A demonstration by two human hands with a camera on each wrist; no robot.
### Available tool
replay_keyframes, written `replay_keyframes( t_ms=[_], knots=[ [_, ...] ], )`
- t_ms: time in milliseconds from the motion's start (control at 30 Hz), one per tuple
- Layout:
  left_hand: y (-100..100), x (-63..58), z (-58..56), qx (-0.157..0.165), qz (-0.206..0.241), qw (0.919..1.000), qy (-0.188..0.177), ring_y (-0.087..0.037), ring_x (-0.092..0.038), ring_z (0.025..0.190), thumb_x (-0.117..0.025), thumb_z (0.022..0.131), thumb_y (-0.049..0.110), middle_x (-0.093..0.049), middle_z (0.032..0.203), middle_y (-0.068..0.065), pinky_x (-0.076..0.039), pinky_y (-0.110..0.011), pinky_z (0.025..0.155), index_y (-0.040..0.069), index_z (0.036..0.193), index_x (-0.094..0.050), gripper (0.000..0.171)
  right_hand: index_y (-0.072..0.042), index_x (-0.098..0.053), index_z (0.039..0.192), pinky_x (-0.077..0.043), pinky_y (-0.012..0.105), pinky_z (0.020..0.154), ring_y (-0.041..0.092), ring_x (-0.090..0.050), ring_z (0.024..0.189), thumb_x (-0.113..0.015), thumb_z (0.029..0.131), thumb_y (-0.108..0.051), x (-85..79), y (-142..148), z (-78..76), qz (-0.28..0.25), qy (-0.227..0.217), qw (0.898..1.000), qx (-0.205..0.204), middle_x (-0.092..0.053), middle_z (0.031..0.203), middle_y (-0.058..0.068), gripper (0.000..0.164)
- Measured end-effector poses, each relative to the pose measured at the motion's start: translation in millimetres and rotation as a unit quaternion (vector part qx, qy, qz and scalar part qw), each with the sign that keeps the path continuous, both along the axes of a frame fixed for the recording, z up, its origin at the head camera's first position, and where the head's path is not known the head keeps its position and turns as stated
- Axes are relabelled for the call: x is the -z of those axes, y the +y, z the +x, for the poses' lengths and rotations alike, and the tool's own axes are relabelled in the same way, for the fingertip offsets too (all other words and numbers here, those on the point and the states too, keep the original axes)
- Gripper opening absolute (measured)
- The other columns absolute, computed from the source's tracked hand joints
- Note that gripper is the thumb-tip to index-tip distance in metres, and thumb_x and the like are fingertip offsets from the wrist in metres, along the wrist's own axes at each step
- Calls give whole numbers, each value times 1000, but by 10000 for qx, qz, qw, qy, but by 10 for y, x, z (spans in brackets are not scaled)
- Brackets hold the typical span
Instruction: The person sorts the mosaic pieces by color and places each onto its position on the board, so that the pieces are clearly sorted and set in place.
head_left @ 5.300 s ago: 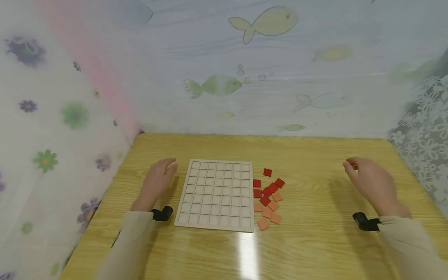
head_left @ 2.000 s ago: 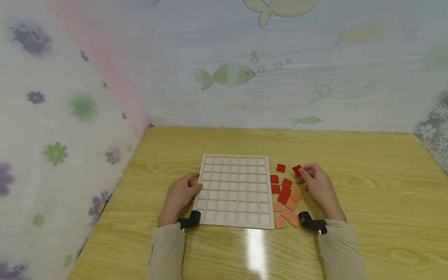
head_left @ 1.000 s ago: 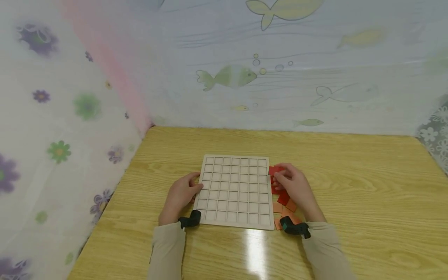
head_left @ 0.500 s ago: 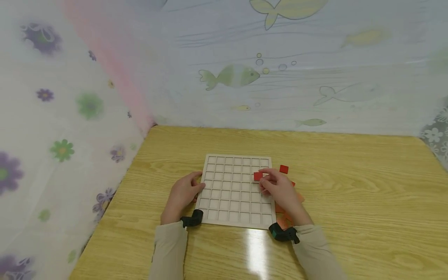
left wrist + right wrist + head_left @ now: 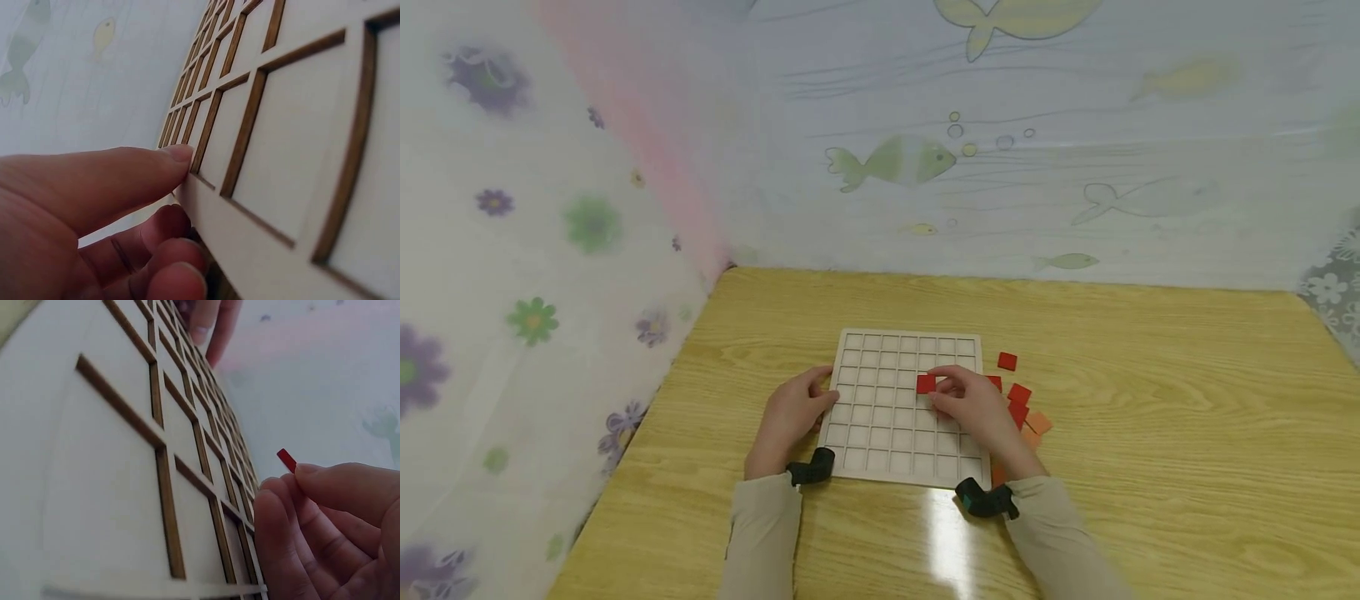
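Observation:
A pale wooden grid board (image 5: 868,414) with rows of square recesses lies on the table. My left hand (image 5: 790,412) holds its left edge; in the left wrist view the thumb (image 5: 144,170) rests on the rim while the other fingers curl beside and below it. Over the right half of the board, my right hand (image 5: 973,408) pinches a red square tile (image 5: 926,384) between thumb and fingers. The right wrist view shows this tile (image 5: 286,460) edge-on, raised above the board surface. All the recesses in sight are bare.
Right of the board lie loose red tiles (image 5: 1019,392) and orange tiles (image 5: 1038,422), partly hidden by my right hand and forearm. One red tile (image 5: 1007,362) lies apart at the back. The wooden table (image 5: 1165,400) meets patterned curtains behind and at left.
My left hand has come to the board's edge. The right hand has picked a red tile from the pile and carried it left over the board, still moving left over the last half second.

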State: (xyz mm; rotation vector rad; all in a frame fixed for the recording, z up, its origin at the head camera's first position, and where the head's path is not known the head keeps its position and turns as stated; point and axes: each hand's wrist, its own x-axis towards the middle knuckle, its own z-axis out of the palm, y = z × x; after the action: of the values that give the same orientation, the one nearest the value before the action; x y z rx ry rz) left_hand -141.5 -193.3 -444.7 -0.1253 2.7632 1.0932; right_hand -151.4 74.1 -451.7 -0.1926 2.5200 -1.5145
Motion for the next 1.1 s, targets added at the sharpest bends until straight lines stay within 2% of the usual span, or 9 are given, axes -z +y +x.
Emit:
replay_keyframes(
  t_ms=[133, 433, 767, 933, 1100],
  knots=[
    [-24, 8, 18, -150, -116, 9998, 22, -15, -50, 48, -61, 85, 27, -52, 69, -1, -39, -29, 47, 19, 128, -50, 45, -23, -61, 110, -45, 30, 69, 10, -58, 73, -67, 80, -21, -1, -102, -5, -121, -82, 9999, -25, -61, 85, -5, 31],
    [-58, 53, 100, -498, 0, 9987, -69, -16, -51, 45, -61, 84, 29, -52, 67, -1, -40, -30, 45, 24, 128, -51, 45, -18, -64, 110, -44, 30, 74, 6, -57, 75, -69, 78, -25, -3, -227, -35, 243, 21, 9994, -229, -62, 82, -9, 33],
    [-24, 17, 55, -427, 3, 9990, 116, -16, -50, 43, -60, 85, 31, -52, 64, -1, -39, -30, 43, 26, 127, -52, 43, -16, -63, 114, -44, 31, 74, 7, -57, 77, -67, 79, -20, -79, -405, -96, 151, 215, 9993, -279, -61, 84, -7, 35],
    [18, 14, 22, -454, -79, 9989, 124, -16, -50, 43, -61, 84, 30, -51, 64, 0, -38, -30, 44, 26, 125, -53, 42, -15, -62, 114, -44, 31, 75, 8, -57, 77, -66, 79, -20, -89, -478, -149, 21, 188, 9994, -278, -62, 85, -5, 35],
    [77, 26, -10, -403, -49, 9990, 173, -16, -51, 42, -61, 84, 29, -52, 64, 0, -38, -30, 44, 24, 123, -55, 40, -15, -61, 114, -46, 29, 68, 9, -58, 71, -66, 80, -21, -73, -533, -221, -124, 17, 9998, -151, -62, 85, -5, 35]
  ],
)
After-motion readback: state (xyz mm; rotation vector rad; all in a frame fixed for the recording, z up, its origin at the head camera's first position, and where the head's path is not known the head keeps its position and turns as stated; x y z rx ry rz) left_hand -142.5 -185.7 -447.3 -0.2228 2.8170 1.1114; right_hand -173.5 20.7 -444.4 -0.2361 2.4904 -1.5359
